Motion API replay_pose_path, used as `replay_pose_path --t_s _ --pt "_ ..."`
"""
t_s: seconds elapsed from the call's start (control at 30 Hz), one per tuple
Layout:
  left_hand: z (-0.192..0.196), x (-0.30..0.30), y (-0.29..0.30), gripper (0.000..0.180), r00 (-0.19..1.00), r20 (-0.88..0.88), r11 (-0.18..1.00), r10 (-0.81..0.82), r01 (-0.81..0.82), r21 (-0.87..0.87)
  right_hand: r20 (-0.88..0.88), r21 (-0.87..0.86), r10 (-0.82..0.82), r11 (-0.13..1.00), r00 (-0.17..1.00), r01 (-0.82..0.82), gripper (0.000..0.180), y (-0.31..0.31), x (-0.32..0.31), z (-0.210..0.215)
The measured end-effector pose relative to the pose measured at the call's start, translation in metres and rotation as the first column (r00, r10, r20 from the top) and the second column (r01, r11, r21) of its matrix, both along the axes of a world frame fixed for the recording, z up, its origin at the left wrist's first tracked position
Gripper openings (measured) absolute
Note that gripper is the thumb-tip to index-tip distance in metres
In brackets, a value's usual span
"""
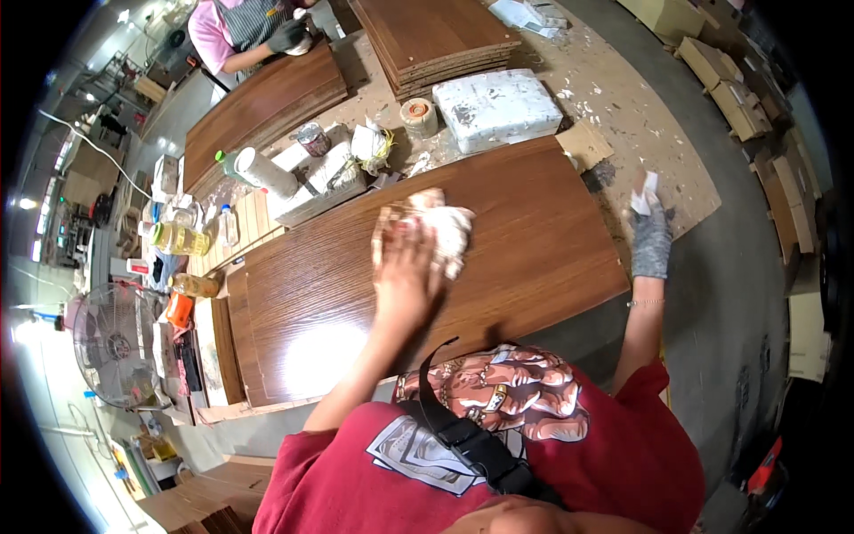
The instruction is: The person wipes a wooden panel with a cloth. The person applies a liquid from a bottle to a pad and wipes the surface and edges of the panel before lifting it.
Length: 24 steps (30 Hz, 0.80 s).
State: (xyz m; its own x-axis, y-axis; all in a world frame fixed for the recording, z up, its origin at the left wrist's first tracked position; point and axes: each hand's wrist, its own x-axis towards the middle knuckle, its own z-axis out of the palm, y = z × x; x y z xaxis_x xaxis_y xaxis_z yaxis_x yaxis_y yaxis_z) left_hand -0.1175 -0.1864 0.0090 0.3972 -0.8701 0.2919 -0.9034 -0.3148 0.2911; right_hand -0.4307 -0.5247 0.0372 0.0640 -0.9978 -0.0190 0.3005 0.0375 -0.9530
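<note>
A large brown wood-grain panel (pixel 525 249) lies flat on the bench in front of me. My left hand (pixel 405 262) is bare and presses a crumpled white cloth (pixel 442 227) onto the panel near its far edge. My right hand (pixel 651 236) wears a grey glove and is off the panel's right end, above the paint-spattered bench top. It pinches a small white scrap (pixel 643 189) between its fingertips.
Behind the panel are a white wrapped block (pixel 496 107), a tape roll (pixel 418 116), a can (pixel 313 140) and a stack of brown panels (pixel 440 40). Bottles (pixel 182 238) and a fan (pixel 111 343) stand at left. A co-worker's gloved hand (pixel 286 36) works on another panel. Cardboard boxes (pixel 725 76) line the right.
</note>
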Motion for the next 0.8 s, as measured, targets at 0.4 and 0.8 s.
replay_pose_path --t_s 0.4,0.8 --pt "0.032 -0.002 0.004 0.062 0.963 -0.263 0.992 -0.065 0.033 -0.125 0.311 0.158 0.860 0.374 0.405 -0.914 0.055 -0.036 0.181 0.007" --pt "0.025 0.075 0.081 0.060 0.792 -0.600 0.933 0.116 -0.294 -0.207 0.491 0.317 0.860 -0.024 0.142 -0.948 0.040 0.165 0.298 -0.024"
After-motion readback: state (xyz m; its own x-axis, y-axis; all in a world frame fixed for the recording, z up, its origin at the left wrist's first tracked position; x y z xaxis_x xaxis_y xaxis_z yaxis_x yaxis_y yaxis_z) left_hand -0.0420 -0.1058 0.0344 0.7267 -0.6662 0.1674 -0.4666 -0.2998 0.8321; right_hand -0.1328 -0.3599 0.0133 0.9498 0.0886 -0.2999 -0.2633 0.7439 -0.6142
